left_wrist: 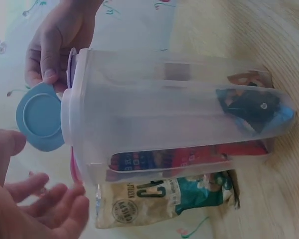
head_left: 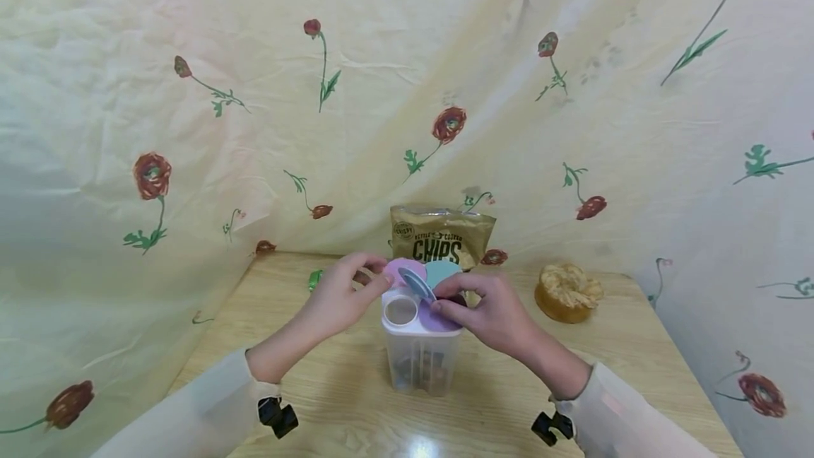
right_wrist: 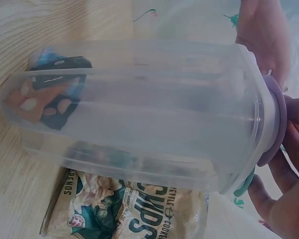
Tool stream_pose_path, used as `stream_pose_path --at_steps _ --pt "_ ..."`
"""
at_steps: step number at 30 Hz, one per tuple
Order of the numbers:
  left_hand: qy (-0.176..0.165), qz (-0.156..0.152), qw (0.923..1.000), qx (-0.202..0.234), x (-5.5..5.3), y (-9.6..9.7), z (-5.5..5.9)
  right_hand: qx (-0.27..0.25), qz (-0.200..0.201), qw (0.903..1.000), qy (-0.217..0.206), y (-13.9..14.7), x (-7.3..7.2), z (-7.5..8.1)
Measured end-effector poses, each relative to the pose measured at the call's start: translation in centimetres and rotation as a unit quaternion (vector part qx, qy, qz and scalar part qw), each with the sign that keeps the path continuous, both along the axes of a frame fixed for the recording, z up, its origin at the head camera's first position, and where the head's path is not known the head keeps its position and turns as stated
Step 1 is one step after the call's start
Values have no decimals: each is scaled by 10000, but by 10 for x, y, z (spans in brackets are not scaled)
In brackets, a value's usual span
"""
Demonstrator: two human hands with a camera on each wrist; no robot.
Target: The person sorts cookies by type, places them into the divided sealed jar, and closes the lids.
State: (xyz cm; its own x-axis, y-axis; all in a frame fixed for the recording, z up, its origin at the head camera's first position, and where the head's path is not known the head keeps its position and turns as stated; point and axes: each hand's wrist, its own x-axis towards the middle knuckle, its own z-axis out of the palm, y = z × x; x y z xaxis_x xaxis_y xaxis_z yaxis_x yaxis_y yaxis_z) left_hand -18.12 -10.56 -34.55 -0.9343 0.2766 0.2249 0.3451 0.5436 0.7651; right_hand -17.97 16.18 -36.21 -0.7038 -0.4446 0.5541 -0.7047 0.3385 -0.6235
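Observation:
A clear plastic container (head_left: 422,362) stands upright on the table. On its white top sit a pink lid (head_left: 400,268), a teal lid (head_left: 445,272) and a purple lid (head_left: 439,320); the front-left round opening (head_left: 401,311) is uncovered. My right hand (head_left: 492,309) pinches a blue lid (left_wrist: 42,114), tilted up beside that opening. At the container's left, my left hand (head_left: 346,292) has loosely bent fingers, fingertips right at the pink lid's edge. Inside, a dark and blue packet (left_wrist: 254,107) and a red packet (left_wrist: 199,157) lie low in separate compartments.
A gold chips bag (head_left: 439,232) stands behind the container, near the cloth backdrop. To the right is a round bread-like ring (head_left: 568,293). A small green wrapped thing (head_left: 314,280) lies behind my left hand.

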Motion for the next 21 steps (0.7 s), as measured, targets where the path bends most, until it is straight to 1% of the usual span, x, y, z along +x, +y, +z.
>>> stream_pose_path --at_steps 2,4,6,8,11,14,18,21 --pt "-322 131 9994 50 -3 0 0 8 36 10000 81 0 0 0" --pt "-609 164 9980 17 -5 0 0 15 123 9997 229 0 0 -1" --pt "-886 76 9960 86 -7 1 -1 22 253 9990 380 -1 -1 -1" --pt "-1089 -31 9938 220 -8 1 -2 17 387 9980 499 -2 -1 -1" --pt "-1244 -121 9917 305 -8 2 -3 3 536 9972 518 -3 -1 -2" --pt "-1330 -97 9908 237 -7 2 -3 0 635 9964 564 -4 -2 -3" --pt "-1494 -123 9884 238 -6 1 -3 87 628 9963 583 -5 -4 -6" --pt "-1518 -228 9878 271 -4 0 -3 163 590 9965 577 -5 -4 -8"
